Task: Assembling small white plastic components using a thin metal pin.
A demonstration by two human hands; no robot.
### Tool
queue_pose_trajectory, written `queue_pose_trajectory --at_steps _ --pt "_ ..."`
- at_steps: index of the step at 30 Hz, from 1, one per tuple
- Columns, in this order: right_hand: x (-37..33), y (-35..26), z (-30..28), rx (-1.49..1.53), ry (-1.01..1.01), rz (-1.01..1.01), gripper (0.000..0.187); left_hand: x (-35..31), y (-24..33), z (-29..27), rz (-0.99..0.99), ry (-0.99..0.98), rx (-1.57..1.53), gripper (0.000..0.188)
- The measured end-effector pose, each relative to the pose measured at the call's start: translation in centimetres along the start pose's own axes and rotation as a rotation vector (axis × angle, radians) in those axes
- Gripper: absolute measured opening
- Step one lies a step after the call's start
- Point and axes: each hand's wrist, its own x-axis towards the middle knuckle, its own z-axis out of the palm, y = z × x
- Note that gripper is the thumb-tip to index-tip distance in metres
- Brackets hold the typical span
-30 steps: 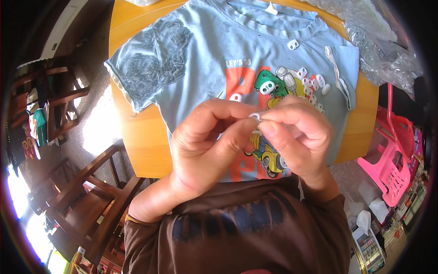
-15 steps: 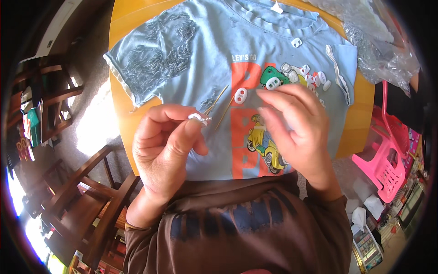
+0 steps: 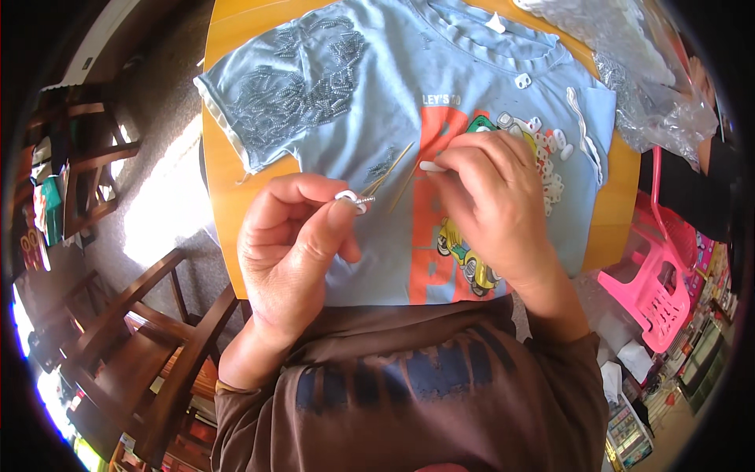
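Observation:
My left hand [image 3: 291, 236] pinches a small white plastic piece [image 3: 344, 194] between thumb and forefinger, with a thin metal spring [image 3: 366, 200] sticking out to its right. My right hand [image 3: 499, 200] closes thumb and fingertips on another white oval plastic piece [image 3: 430, 166], seen edge-on. Both hands are over a light blue T-shirt [image 3: 370, 271] spread on the table. Between them lie thin brass-coloured sticks [image 3: 391, 167] near a few loose springs. Many more small springs [image 3: 303, 86] cover the shirt's left sleeve area. White two-hole pieces [image 3: 554, 169] lie beyond my right hand, which partly hides them.
The shirt lies on a yellow wooden table [image 3: 222, 169]. A clear plastic bag [image 3: 653, 94] sits at the far right, beside another person's arm [image 3: 701, 82]. Dark wooden chairs [image 3: 153, 330] stand at left, a pink plastic chair [image 3: 649, 295] at right.
My right hand has taken hold of the white oval piece that lay on the shirt and lifted it. My left hand keeps its pinch on the piece with the spring. The view has shifted slightly.

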Motion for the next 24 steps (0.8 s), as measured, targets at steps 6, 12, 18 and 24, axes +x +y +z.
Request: queue_pose_trajectory --at_steps 6,12,18,24 --pt "-0.2 -2.0 -1.1 0.935 0.043 0.525 0.012 -0.1 -0.1 0.8 -0.061 -0.024 -0.063 0.011" --pt "0.4 -2.7 -3.2 1.420 0.029 0.743 0.011 -0.1 -0.1 2.5 -0.152 -0.067 -0.126 0.011" --pt "-0.3 -2.8 -3.3 1.450 0.021 0.707 0.020 0.3 -0.6 3.6 -0.115 -0.042 -0.092 0.011" --pt "-0.5 -3.0 -2.9 1.443 0.060 0.678 0.020 0.3 -0.5 4.2 -0.123 -0.024 -0.099 0.011"
